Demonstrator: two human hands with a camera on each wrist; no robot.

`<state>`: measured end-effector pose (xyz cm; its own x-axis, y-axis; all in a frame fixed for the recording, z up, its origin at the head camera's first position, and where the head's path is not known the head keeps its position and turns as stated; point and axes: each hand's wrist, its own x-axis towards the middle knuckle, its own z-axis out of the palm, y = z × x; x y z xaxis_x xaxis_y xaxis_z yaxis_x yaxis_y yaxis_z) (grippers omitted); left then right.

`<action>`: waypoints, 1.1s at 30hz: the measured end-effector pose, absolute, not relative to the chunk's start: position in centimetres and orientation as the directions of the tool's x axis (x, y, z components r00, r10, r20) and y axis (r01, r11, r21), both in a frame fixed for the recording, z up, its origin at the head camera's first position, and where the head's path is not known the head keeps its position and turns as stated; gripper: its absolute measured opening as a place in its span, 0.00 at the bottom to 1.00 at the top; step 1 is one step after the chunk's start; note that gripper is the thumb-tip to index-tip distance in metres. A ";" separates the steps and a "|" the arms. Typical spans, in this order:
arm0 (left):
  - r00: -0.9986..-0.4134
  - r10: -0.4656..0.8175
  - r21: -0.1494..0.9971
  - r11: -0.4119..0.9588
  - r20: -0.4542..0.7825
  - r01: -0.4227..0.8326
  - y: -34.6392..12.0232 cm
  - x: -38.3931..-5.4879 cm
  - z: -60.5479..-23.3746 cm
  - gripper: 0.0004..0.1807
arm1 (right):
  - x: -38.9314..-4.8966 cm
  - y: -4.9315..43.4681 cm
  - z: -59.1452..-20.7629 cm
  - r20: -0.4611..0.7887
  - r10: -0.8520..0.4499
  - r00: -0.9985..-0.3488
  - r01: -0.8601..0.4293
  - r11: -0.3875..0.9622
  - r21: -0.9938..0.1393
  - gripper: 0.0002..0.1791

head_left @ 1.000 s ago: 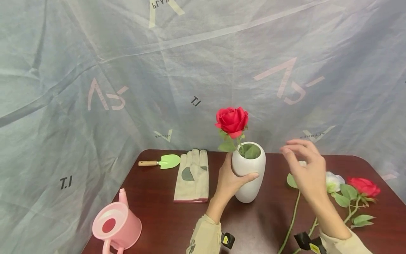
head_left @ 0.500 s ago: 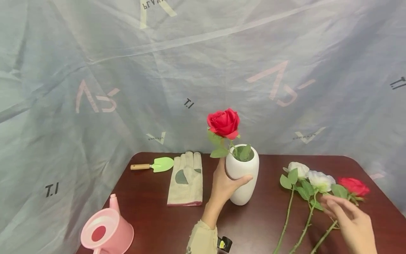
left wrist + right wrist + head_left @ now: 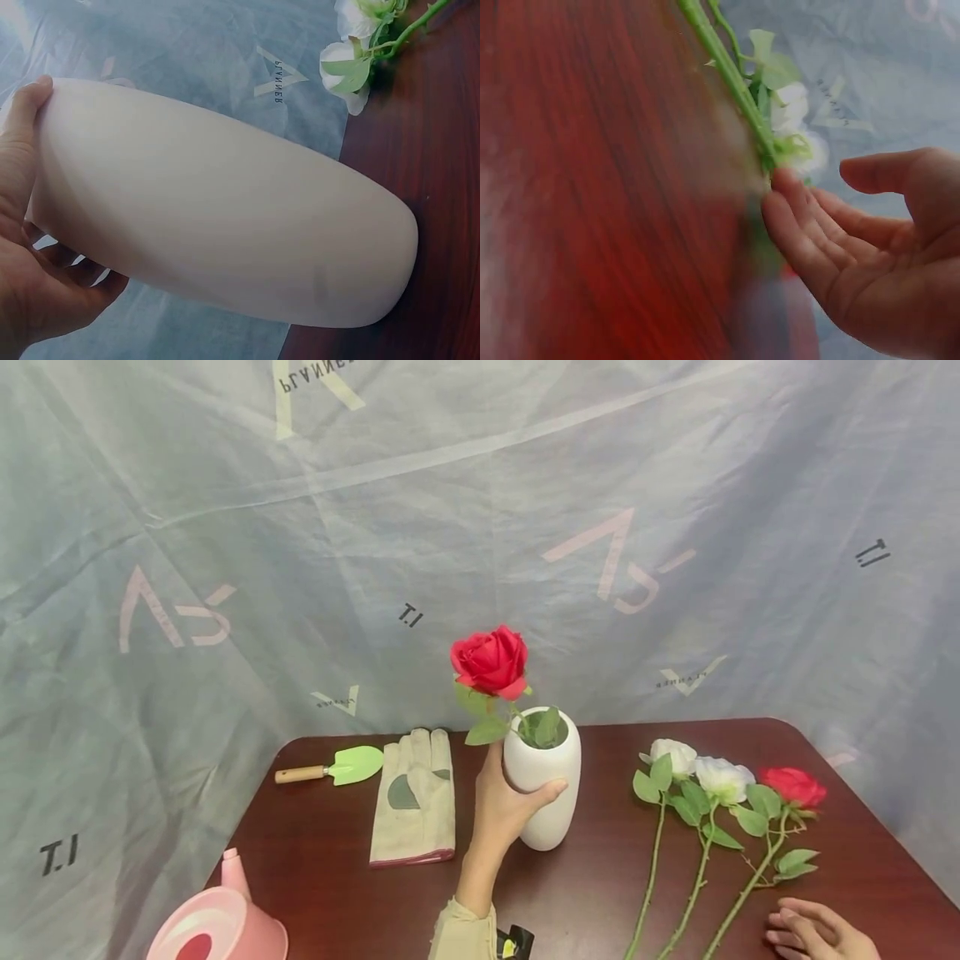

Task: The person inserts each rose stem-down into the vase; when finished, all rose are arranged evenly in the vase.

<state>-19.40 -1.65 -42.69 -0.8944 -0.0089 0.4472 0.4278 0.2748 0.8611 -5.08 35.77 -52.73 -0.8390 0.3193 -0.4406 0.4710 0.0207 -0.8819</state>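
Note:
My left hand [image 3: 498,810] grips a white vase [image 3: 546,785] round its upper side, thumb across the front. In the left wrist view the vase [image 3: 225,202] fills the middle, its base near the wood. A red rose [image 3: 491,664] stands in the vase, leaning left over the rim with leaves in the mouth. At the lower right, my right hand [image 3: 817,931] is beside the stem of a lying red rose [image 3: 795,787]. The right wrist view has the right hand [image 3: 870,247] with thumb and fingers apart, holding nothing. Two white roses [image 3: 722,779] lie left of that red one.
Left of the vase lies a pair of work gloves [image 3: 414,810], with a small green trowel [image 3: 356,766] beyond them. A pink watering can [image 3: 217,927] stands at the table's left front. Grey sheeting [image 3: 480,527] hangs behind the dark wooden table [image 3: 600,893].
The right hand has moved from beside the vase, down and right past the lying roses. The left hand still grips the vase. The head view has swung to the right.

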 end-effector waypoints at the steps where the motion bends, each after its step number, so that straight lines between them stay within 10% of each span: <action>1: -0.895 -0.008 0.862 0.274 0.445 0.426 -1.7 -19.4 -42.7 0.45 | -5.4 35.6 -52.7 -0.453 0.301 -0.839 0.482 0.024 -0.876 0.22; 8: -0.894 -0.009 0.860 0.275 0.449 0.429 -1.9 -19.4 -42.8 0.45 | -7.3 34.3 -51.8 -0.481 0.352 -0.803 0.576 0.254 -0.777 0.41; 14: -0.897 -0.020 0.864 0.278 0.442 0.419 -2.2 -19.3 -42.8 0.44 | -8.9 33.7 -51.2 -0.446 0.368 -0.816 0.572 0.396 -0.719 0.35; 33: -0.890 -0.010 0.856 0.280 0.456 0.435 -1.6 -19.6 -42.9 0.44 | -8.2 34.1 -52.7 -0.448 0.411 -0.794 0.561 0.210 -0.801 0.36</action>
